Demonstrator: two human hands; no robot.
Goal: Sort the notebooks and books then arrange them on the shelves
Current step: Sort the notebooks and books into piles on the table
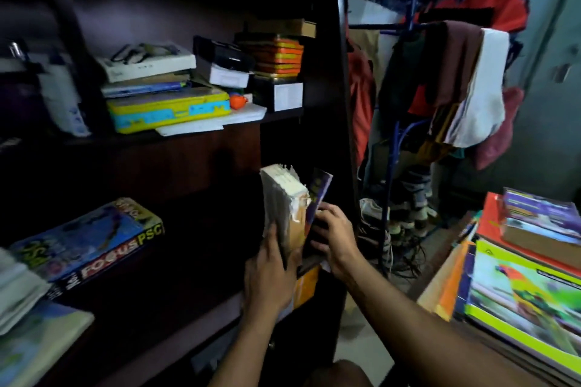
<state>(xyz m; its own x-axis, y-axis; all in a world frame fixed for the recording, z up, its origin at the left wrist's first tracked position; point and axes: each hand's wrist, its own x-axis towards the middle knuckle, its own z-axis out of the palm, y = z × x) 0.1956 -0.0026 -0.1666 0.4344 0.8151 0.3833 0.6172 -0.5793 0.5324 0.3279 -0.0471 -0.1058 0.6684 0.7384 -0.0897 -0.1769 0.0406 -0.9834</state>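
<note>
Head view: dark wood shelf unit (341, 110). L hand (270, 276) grips a worn book (283, 201) standing upright at the lower shelf's right end; R hand (334, 239) pinches a purple book (319, 195) just beside it, against the side panel. PSC book (91, 245) lies flat, left on same shelf. Upper shelf: yellow case (169, 110), boxes (276, 56), papers. Right: clothes rack (449, 85) w/ garments; notebook stack (518, 292), parrot cover on top, lower right.
</note>
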